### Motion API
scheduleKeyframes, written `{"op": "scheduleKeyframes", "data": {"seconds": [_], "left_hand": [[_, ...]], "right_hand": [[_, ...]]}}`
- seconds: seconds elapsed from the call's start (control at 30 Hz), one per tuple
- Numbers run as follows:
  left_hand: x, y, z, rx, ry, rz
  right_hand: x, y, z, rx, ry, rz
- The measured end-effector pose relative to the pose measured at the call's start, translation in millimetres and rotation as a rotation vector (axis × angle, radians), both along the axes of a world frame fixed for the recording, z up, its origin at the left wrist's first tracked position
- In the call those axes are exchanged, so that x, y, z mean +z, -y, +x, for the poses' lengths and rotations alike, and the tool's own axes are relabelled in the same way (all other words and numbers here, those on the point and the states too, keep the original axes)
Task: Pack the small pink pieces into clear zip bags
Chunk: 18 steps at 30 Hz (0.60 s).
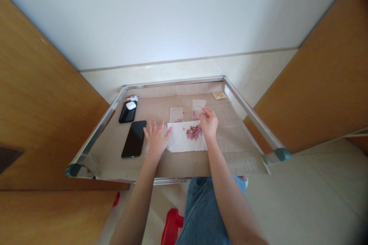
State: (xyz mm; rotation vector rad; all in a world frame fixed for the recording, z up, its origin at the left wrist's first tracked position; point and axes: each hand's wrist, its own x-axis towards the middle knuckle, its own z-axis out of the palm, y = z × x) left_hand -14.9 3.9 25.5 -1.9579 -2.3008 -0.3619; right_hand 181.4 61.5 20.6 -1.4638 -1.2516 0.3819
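My left hand [157, 138] lies flat with spread fingers at the left edge of a white sheet of paper [176, 141]. A pile of small pink dried flower buds [194, 132] rests on the sheet's right half. My right hand [209, 122] is above the sheet's right edge, with thumb and fingertips pinched together. Its fingertips are at the lower right edge of a small clear bag [199, 107] with a few pink bits inside; what they pinch is too small to tell. Another small clear bag [176, 115] with pink bits lies behind the sheet.
On the left are a large black phone [134, 139] and a smaller black device [125, 114] with a white earbud case [131, 105] on it. A small tan packet [219, 95] lies at the back right. A metal rail [253, 116] borders the cardboard-covered table; a red stool [172, 226] stands below.
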Motion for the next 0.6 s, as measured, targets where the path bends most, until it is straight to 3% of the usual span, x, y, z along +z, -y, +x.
{"op": "scheduleKeyframes", "data": {"seconds": [0.13,0.23,0.3,0.43,0.6], "left_hand": [[26.0,-12.4,16.9,-0.098,-0.017,0.182],[36.3,-37.2,31.0,-0.236,0.02,0.154],[34.2,-57.0,38.3,-0.328,0.026,0.073],[18.5,-88.1,47.3,-0.372,-0.032,0.014],[3.5,-103.3,53.9,-0.427,-0.087,-0.059]], "right_hand": [[1.9,0.3,2.6,-0.015,-0.046,0.018],[0.9,0.3,4.5,-0.014,-0.083,0.043],[-0.3,-0.3,5.4,-0.017,-0.108,0.059],[-1.2,-1.5,6.2,-0.024,-0.118,0.05],[-0.2,-1.7,6.4,-0.027,-0.115,0.02]]}}
